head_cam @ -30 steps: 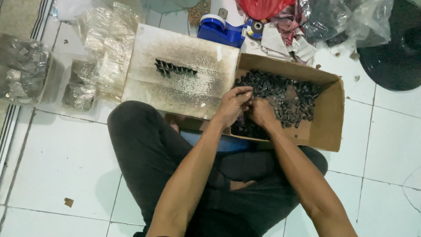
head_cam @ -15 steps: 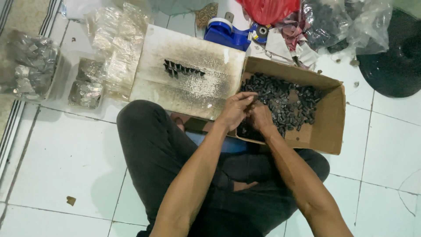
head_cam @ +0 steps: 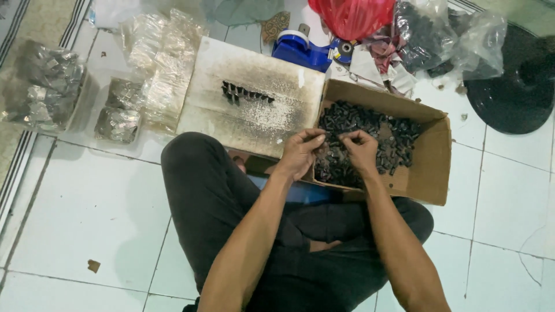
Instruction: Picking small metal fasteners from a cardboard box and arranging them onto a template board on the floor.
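Ahead of our fingers [head_cam: 317,138] the cardboard box [head_cam: 428,173] is packed with small dark parts [head_cam: 358,124], and its far wall blocks us. To their left the white board [head_cam: 254,121] lies mostly bare, save one short row of parts [head_cam: 245,93]. Beyond it, a blue tape dispenser [head_cam: 300,49] and plastic bags [head_cam: 162,63] crowd the floor. Bare tiles [head_cam: 81,202] open further left.

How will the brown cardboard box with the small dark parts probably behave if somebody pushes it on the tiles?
The cardboard box would probably slide, not tip: it sits low and wide on smooth white tiles. It may feel heavy for its size, since small dark parts cover its bottom. Its thin open walls look likely to bend if pushed near the top.
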